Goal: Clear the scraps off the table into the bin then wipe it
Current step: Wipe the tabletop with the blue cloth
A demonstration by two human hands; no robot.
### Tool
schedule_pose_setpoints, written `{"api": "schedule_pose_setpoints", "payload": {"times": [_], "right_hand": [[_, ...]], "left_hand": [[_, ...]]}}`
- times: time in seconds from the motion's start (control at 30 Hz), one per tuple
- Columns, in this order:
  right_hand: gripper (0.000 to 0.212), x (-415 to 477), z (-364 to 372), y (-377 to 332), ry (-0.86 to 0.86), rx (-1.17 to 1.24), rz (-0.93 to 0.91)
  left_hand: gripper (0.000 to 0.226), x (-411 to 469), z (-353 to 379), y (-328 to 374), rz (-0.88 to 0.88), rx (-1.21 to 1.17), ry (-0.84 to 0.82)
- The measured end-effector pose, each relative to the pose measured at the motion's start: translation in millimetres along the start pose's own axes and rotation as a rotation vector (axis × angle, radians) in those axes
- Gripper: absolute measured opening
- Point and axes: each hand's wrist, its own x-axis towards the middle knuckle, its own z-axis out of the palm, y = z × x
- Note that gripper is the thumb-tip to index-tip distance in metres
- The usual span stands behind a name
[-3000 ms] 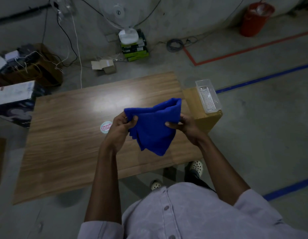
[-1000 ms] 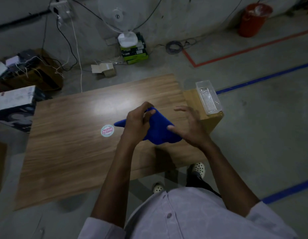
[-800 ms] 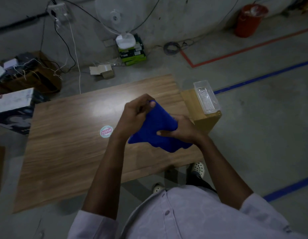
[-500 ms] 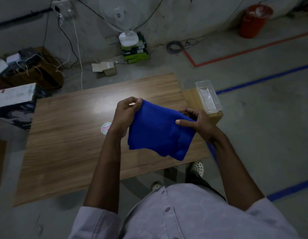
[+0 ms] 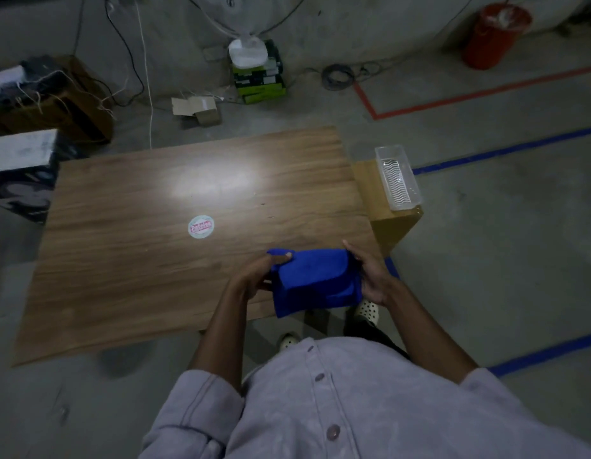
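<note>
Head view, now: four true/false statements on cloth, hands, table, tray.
1. Both the left hand and the right hand hold the blue cloth. True.
2. The blue cloth lies spread flat mid-table. False: it is folded and held at the near edge of the table.
3. A round sticker sits on the table. True.
4. The clear tray sits on the table. False: it rests on the wooden stand beside the table's right end.
</note>
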Motion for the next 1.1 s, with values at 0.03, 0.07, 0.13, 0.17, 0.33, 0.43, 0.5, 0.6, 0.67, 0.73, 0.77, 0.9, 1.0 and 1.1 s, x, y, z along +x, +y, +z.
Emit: {"api": "schedule_pose_setpoints", "payload": {"times": [0.03,0.07,0.13,0.17,0.33,0.43,0.5,0.6,0.67,0.73,0.77,0.9,1.0,1.1], "right_hand": [[0.050,0.7,0.2,-1.1,0.008,-0.047,0.004],[0.041,0.9,1.1,-1.5,0.035,-0.112,0.000],[0.023,1.3,3.2,-4.1,0.102,-0.204,-0.018],[0.024,4.6,0.3,-4.3,0.129,-0.205,-0.038],[0.036,13.4,-6.5,-14.4,0.128,-0.073,-0.104],[0.015,15.0,-12.5,-3.4,0.218,-0.493,0.074],[0.027,26.1,-26.9,12.2,0.373,-0.951,0.104],[0.035,36.5,-31.6,23.1,0.553,-1.164,-0.041],[0.036,41.6,-27.8,22.1,0.605,-1.153,-0.115],[0.041,51.6,-24.8,24.0,0.606,-1.184,-0.153],[0.045,56.2,-24.1,26.4,0.588,-1.201,-0.146],[0.047,63.7,-28.9,39.2,0.514,-1.257,-0.151],[0.045,65.2,-34.3,46.0,0.459,-1.322,-0.230],[0.043,67.8,-36.8,51.1,0.448,-1.344,-0.246]], "left_hand": [[0.040,1.2,-0.5,-2.4,0.013,0.000,0.007],[0.041,2.3,-0.1,-4.2,0.023,-0.025,-0.004],[0.050,1.2,-0.8,-6.6,0.058,-0.078,-0.050],[0.054,-0.5,-2.2,-5.5,0.093,-0.104,-0.061],[0.060,3.1,-14.7,12.0,0.239,-0.301,-0.008],[0.036,15.4,-16.8,-5.5,0.024,0.042,0.140],[0.033,34.4,-15.8,-29.5,-0.025,0.319,0.377],[0.031,48.0,-7.0,-47.5,0.012,0.337,0.533],[0.036,53.2,5.1,-53.8,0.009,0.328,0.497],[0.049,55.8,19.4,-58.6,-0.002,0.357,0.448],[0.054,56.8,26.1,-60.3,-0.008,0.364,0.448],[0.033,58.3,26.2,-53.8,-0.035,0.309,0.475],[0.018,62.1,14.5,-50.2,-0.095,-0.110,0.339],[0.024,61.8,8.2,-62.6,-0.171,-0.234,0.294]]}}
